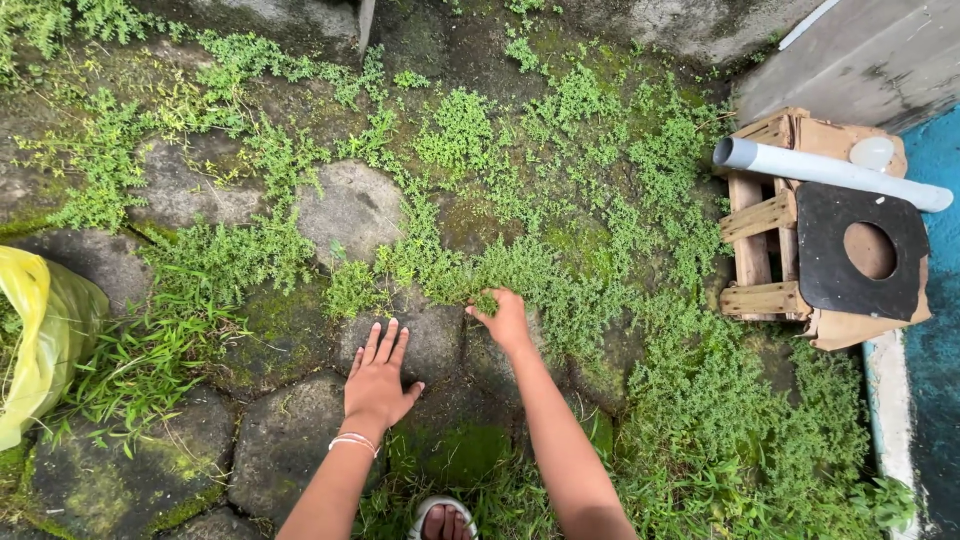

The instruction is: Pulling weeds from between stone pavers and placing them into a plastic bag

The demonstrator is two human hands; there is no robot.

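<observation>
Mossy paving stones (290, 440) are lying under the person's two hands, with small-leaved green weeds (560, 270) spreading across the joints between them. The left hand (378, 380) is resting flat and released, fingers spread, on a grey stone. The right hand (505, 320) is pinching a tuft of weeds (487, 300) at the edge of the thick patch just ahead. A yellow plastic bag (35, 340) is lying well apart at the left; a wooden pallet (760, 240) carrying a grey pipe (830, 172) is sitting at the right.
</observation>
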